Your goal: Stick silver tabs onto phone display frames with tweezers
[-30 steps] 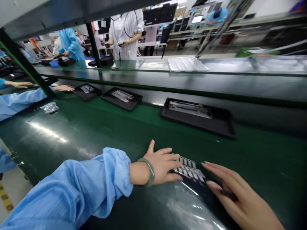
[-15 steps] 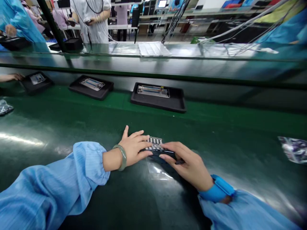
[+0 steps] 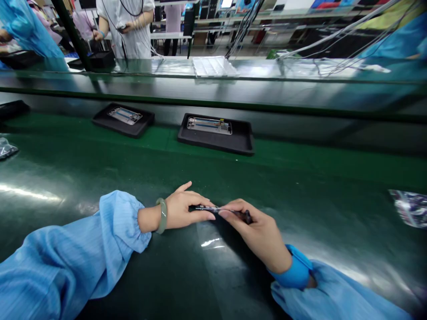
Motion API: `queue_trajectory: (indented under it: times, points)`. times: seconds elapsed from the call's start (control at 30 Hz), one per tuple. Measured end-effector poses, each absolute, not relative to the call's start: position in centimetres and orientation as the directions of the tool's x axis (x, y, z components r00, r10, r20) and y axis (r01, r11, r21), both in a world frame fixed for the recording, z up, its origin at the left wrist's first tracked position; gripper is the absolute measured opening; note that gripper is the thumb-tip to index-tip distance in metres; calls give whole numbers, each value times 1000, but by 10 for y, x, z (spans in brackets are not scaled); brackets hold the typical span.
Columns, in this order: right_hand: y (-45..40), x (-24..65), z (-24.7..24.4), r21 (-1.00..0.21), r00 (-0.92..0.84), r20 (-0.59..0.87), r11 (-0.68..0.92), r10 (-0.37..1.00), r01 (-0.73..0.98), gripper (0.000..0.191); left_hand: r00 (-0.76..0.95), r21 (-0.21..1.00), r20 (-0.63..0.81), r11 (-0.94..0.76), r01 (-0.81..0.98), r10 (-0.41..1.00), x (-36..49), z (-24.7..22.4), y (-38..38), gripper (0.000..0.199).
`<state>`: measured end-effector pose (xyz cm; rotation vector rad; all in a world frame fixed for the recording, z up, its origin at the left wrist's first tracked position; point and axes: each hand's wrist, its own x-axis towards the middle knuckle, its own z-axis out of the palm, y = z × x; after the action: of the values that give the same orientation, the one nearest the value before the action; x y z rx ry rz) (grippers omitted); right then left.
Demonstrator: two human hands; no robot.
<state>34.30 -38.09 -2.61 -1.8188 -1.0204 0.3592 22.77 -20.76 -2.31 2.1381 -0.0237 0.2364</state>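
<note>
My left hand (image 3: 187, 209), with a green bangle at the wrist, pinches the left end of a thin dark sheet (image 3: 203, 207) seen almost edge-on above the bench. Thumb and forefinger of my right hand (image 3: 250, 224), below a blue wristband, are closed at the sheet's right end. A dark rounded end (image 3: 247, 217) shows inside the right hand; whether it belongs to the sheet or to a separate tool is unclear. Beneath the hands, a clear plastic film (image 3: 211, 242) lies on the green bench and reflects light.
Two black trays (image 3: 245, 140) along the back each hold a phone-sized metal frame (image 3: 209, 125). A dark tray (image 3: 13, 109) is cut off at far left. Plastic bags lie left (image 3: 6, 149) and right (image 3: 410, 208). A raised shelf (image 3: 160, 89) spans the back; people stand beyond.
The sheet has tilted from showing rows of small pale pieces to nearly edge-on. The trays appear slightly further left; another person's hand at the far-left tray has gone from view.
</note>
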Motion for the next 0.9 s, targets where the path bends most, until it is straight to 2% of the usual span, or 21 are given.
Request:
queue_trajectory:
  times: [0.23,0.47,0.63,0.9]
  points:
    - [-376,337,-27,-905,637,100,-195,764,377,25,978,913,132,-404,-56,163,229,-29,-208,12]
    - [-377,336,-23,-924,614,55,-193,787,329,24,979,946,81,-324,-15,190,230,-30,-209,11]
    - [-375,337,-27,-933,654,33,-210,756,291,26,979,967,15,-252,37,202,230,-25,-210,10]
    - [-375,340,-30,-963,698,-70,-231,713,139,33,983,990,-48,-119,70,177,230,-22,-209,22]
